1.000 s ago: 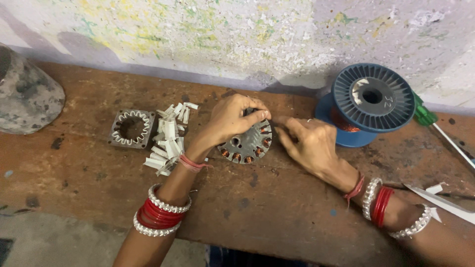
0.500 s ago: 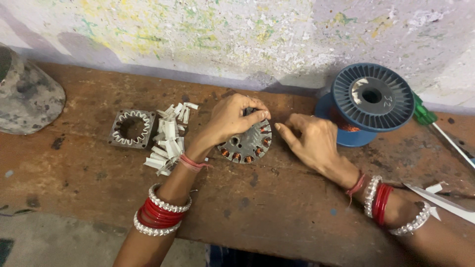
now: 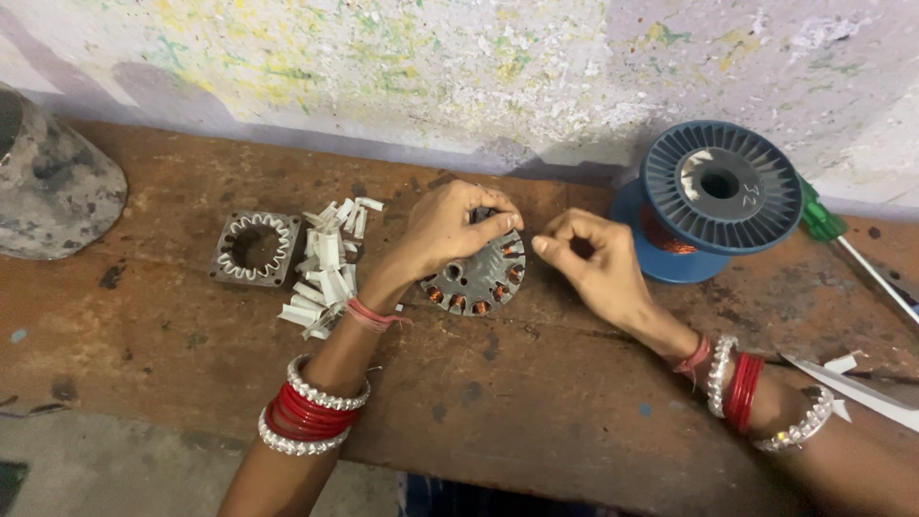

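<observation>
My left hand [image 3: 450,230] clamps the stator [image 3: 476,273] flat on the surface [image 3: 536,402] mid-bench while my right hand [image 3: 589,258] pinches shut beside it, so best I keep tension even, the stator steady.

light: soft, even, dim-warm | shadows: faint under my hands [image 3: 450,235] on the bench [image 3: 536,402], dark along its back edge | glare: none | focus: sharp centre, slight stretch at corners
</observation>
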